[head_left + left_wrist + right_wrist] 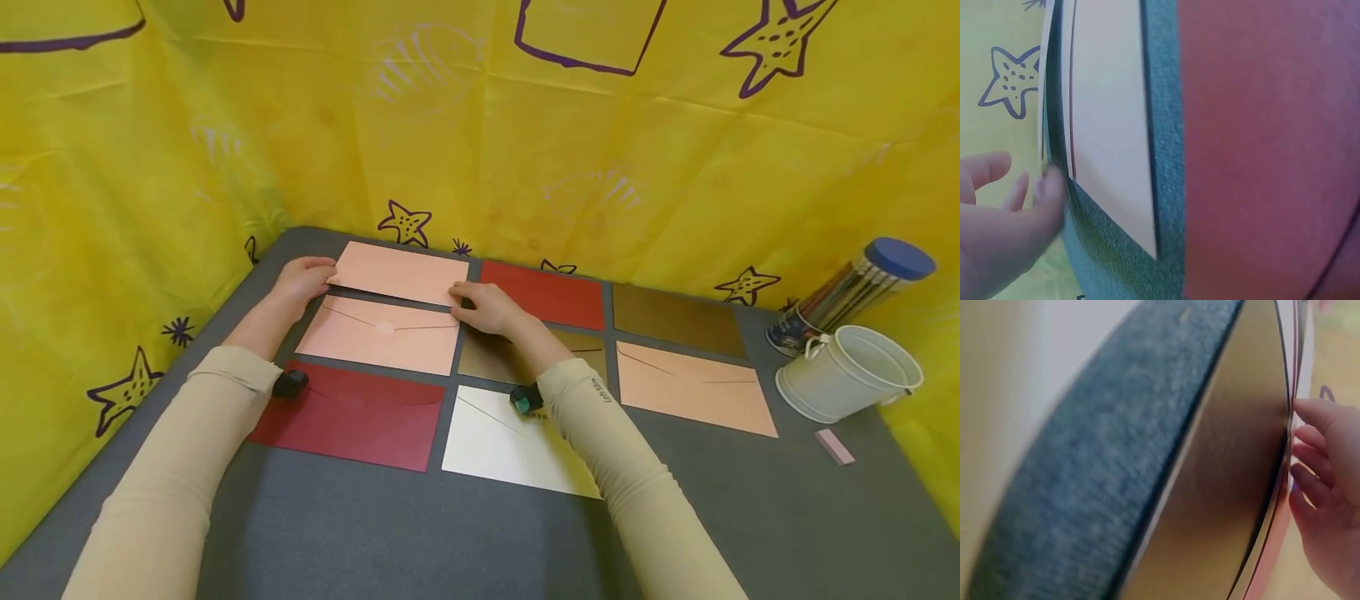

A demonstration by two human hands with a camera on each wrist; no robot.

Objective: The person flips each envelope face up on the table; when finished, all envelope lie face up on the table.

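At the far left of the table, a plain pale pink envelope [405, 272] is slightly raised, with a dark shadow beneath its near edge. My left hand [298, 283] pinches its left end between thumb and fingers. At the right end, my right hand [489, 308] holds the near corner. Just in front lies a second pink envelope [375, 337], its flap side up. The left wrist view has my left hand [1007, 231] at the envelope's thin edge. In the right wrist view, my right hand [1335, 481] is beyond a gold-brown envelope [1216, 444].
Around them lie red [547, 296], brown [675, 321], dark red [352, 417], white [495, 437] and another pink envelope [697, 392]. On the right stand a white bucket [825, 383], a blue-lidded tube of pencils [847, 292] and a pink eraser [834, 447]. Yellow curtain surrounds the table.
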